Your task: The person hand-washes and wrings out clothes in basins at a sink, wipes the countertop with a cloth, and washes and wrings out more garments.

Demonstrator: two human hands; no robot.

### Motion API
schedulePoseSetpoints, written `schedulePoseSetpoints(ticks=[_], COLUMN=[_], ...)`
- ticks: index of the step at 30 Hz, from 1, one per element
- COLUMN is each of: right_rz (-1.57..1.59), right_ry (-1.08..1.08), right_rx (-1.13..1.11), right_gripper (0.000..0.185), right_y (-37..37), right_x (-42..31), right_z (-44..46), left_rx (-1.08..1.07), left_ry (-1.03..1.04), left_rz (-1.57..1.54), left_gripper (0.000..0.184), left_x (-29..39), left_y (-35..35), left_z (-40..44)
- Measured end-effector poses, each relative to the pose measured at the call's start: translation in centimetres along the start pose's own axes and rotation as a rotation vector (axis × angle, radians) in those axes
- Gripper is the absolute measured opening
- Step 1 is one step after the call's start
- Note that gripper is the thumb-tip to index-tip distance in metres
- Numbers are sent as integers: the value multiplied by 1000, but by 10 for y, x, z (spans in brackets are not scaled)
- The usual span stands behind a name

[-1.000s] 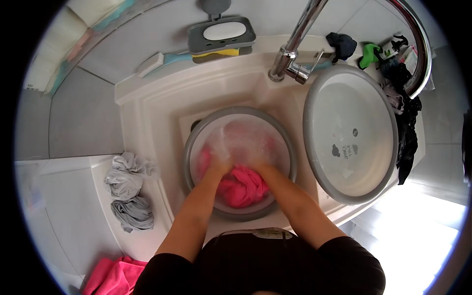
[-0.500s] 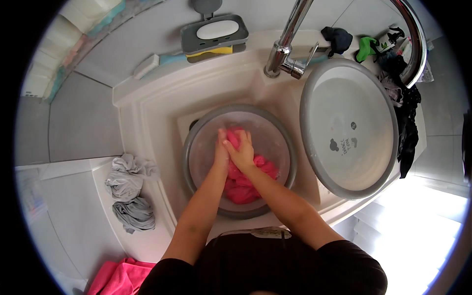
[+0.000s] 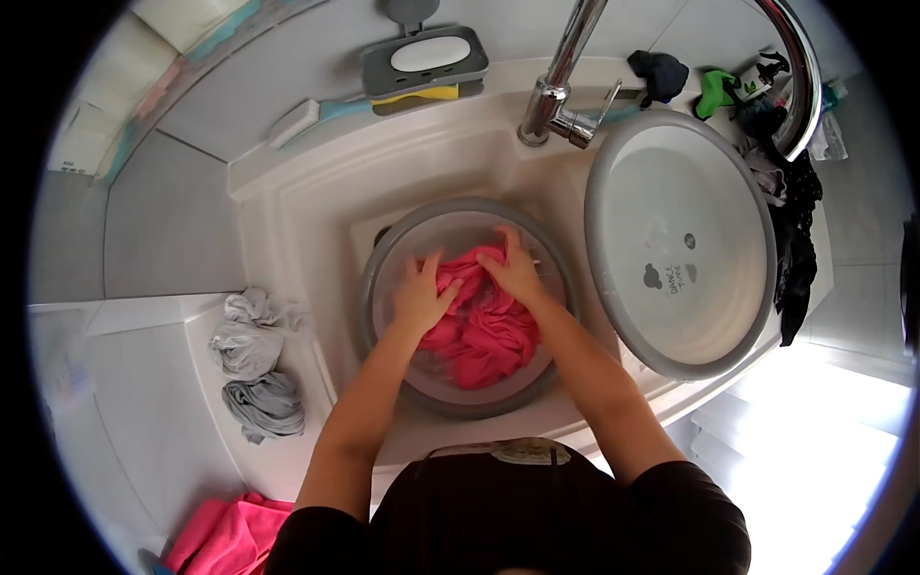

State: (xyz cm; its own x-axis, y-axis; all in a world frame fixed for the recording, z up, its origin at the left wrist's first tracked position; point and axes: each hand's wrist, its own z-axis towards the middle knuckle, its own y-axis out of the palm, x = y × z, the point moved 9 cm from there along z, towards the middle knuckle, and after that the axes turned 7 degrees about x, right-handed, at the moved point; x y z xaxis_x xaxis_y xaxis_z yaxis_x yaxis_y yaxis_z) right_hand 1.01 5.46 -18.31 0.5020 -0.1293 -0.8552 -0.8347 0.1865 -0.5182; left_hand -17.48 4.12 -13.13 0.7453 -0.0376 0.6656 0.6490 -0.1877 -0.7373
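A wet pink cloth (image 3: 494, 340) lies bunched in a round grey-rimmed basin (image 3: 383, 369) with cloudy water. At the cloth's left side is my left hand (image 3: 422, 297), open, with its fingers apart and its thumb over the fabric. My right hand (image 3: 516, 271) is at the cloth's upper right edge, also open, the thumb touching the fabric and the fingers stretched out. The fingertips are slightly blurred. Both hands are inside the basin's rim, a short distance apart.
The basin sits in a beige sink (image 3: 287, 230) beneath a chrome tap (image 3: 546, 110). A second basin (image 3: 661, 316) stands at the right, beside dark clothes (image 3: 793, 259). Grey cloths (image 3: 264, 407) lie on the left ledge. Behind are a soap dish (image 3: 383, 72) and brush (image 3: 294, 123).
My hands were pressed together around part of the pink cloth; now they have parted, left hand to the left and right hand to the right. The cloth is spread wider between them.
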Motion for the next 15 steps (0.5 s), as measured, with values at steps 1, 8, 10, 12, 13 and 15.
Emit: schedulePoseSetpoints(ticks=[1, 8, 10, 12, 13, 15], right_rz=[0, -736, -845, -706, -584, -521], right_ry=[2, -515, -545, -325, -87, 52], right_rx=[0, -233, -362, -526, -644, -701], right_gripper=[49, 48, 46, 42, 39, 39], right_y=[-12, 29, 41, 55, 62, 71], right_x=[-21, -22, -12, 20, 44, 60], right_z=[-5, -50, -56, -54, -55, -57], left_rx=[100, 70, -66, -260, -299, -288], left_ry=[86, 526, 463, 340, 316, 338], left_rz=[249, 551, 495, 394, 337, 227], left_gripper=[48, 50, 49, 48, 49, 49], left_x=[11, 0, -18, -40, -46, -49], left_y=[-16, 46, 60, 77, 87, 100], left_z=[-5, -23, -22, -19, -15, -7])
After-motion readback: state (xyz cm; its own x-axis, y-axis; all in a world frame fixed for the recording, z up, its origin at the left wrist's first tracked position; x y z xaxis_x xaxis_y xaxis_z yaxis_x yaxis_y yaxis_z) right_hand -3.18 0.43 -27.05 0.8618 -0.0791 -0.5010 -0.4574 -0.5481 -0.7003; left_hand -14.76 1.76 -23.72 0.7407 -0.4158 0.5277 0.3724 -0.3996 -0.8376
